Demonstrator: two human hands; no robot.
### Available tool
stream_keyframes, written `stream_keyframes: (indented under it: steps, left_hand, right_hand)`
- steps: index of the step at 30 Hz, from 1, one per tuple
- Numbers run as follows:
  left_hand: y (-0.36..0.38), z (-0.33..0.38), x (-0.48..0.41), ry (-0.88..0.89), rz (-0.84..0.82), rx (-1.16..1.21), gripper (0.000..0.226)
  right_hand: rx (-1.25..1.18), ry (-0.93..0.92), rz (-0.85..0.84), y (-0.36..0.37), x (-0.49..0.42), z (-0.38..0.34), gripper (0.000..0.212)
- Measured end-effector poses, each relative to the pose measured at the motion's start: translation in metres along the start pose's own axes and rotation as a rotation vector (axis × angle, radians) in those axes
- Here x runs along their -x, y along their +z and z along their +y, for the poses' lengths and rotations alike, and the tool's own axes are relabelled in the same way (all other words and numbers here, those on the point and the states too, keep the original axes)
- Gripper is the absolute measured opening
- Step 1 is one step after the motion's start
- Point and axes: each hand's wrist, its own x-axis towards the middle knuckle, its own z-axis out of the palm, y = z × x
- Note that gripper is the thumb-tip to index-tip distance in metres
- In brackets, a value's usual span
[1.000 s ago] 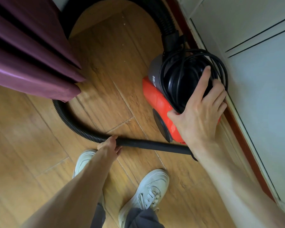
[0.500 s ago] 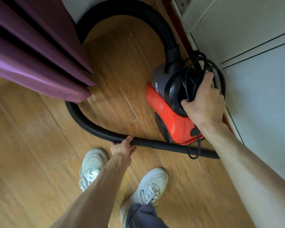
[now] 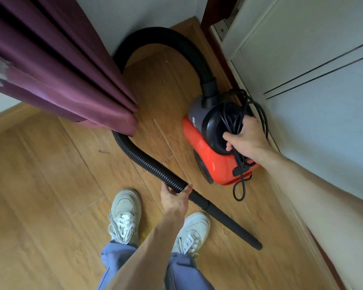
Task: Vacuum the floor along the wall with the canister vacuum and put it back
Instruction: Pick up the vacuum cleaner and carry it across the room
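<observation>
A red and grey canister vacuum stands on the wooden floor close to the white wall on the right. My right hand grips its black top handle together with the bundled black power cord, a loop of which hangs down over the red body. A black ribbed hose arcs from the vacuum's front, passes behind the curtain and comes back toward me. My left hand holds the hose where it joins the rigid black nozzle tube, whose tip lies on the floor to the right of my shoes.
A purple curtain hangs at the left, its hem over the hose. The white panelled wall with a dark red skirting runs along the right. My two white shoes stand on the wooden floor just below the hose.
My right hand went from lying flat on the cord bundle to gripping the handle and cord. My view has risen and drawn back. The nozzle tip has swung toward me.
</observation>
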Motion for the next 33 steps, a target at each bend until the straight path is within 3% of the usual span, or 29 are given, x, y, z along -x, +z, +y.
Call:
stream_keyframes:
  steps: [15,25,33]
  left_hand:
    - [-0.007,0.008,0.104,0.108,-0.117,-0.125,0.054]
    - [-0.041,-0.015,0.162,0.086,-0.269,-0.336,0.06]
    - [-0.073,-0.047,0.192,0.364,-0.379,-0.684,0.037]
  right_hand:
    - [-0.07,0.137,0.082,-0.025,0.135,0.009,0.013]
    - [-0.147,0.302,0.276,-0.021,0.248,0.029,0.014]
    - [-0.324,0.388,0.415,0.002,0.34,0.047,0.018]
